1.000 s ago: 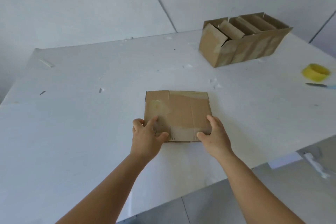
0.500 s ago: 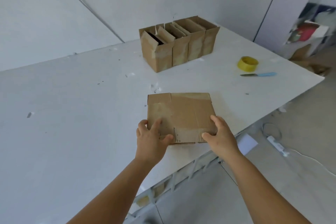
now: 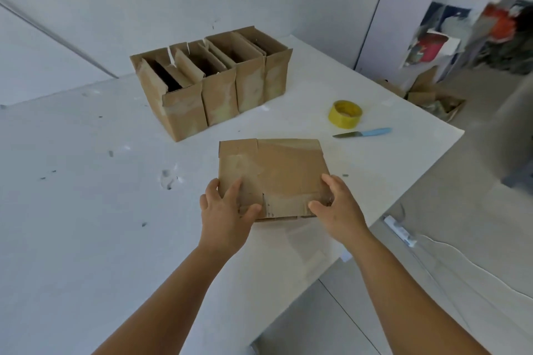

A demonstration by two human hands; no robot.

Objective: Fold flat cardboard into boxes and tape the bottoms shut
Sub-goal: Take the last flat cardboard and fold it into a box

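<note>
Two hands are set on a flat piece of cardboard (image 3: 274, 173) that lies on the white worktop (image 3: 86, 210), near its front edge. The left hand (image 3: 226, 217) is placed at the near left corner: its thumb is pressed on the top face and its fingers are curled round the left edge, so the grip is clamped on the cardboard. The right hand (image 3: 339, 215) is placed at the near right corner in the same way, with the thumb laid along the near edge and the fingers wrapped over the right side; its grip too is closed on the cardboard. Pale patches of old tape are seen on the brown surface, and the flap slits are visible along the near edge.

Farther back on the worktop, a row of four folded boxes (image 3: 213, 81) is stood upright, side by side and touching, with their tops open. To the right of the cardboard, a yellow tape roll (image 3: 345, 113) is laid flat, and just in front of it a knife with a blue handle (image 3: 362, 133) is laid. On the floor beyond the worktop's right corner, more cardboard pieces (image 3: 432, 96) are piled. A white power strip (image 3: 399, 231) with its cable is seen on the floor at the right.
</note>
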